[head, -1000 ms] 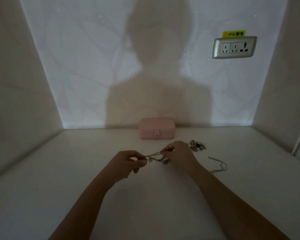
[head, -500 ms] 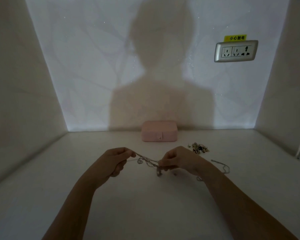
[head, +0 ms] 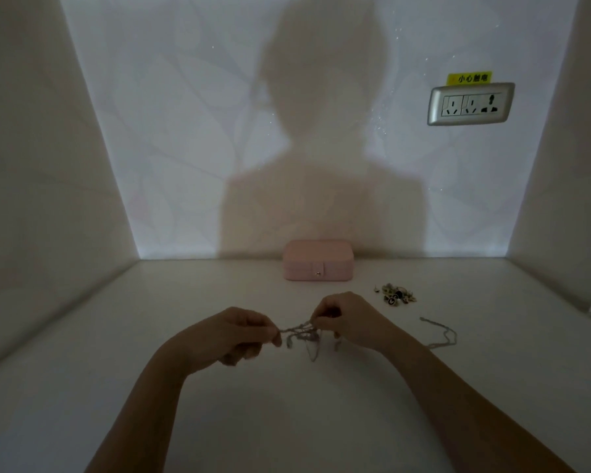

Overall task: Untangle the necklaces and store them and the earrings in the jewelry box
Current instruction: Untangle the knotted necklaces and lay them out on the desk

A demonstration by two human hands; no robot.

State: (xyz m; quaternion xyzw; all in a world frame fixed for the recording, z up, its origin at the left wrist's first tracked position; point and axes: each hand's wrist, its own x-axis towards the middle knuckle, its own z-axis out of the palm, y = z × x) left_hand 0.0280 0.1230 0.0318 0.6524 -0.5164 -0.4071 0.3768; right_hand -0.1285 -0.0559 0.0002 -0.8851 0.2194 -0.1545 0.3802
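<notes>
Left hand [head: 232, 331], right hand [head: 348, 319] closer | necklaces [head: 299, 331] silvery, knotted, strands dangling

A pale worktop [head: 82, 387] runs back to a white patterned wall [head: 171, 138] between two plain side walls. High on the right of the patterned wall sits a silver socket panel [head: 471, 104], with a yellow warning sticker [head: 469, 78] just above it.
</notes>
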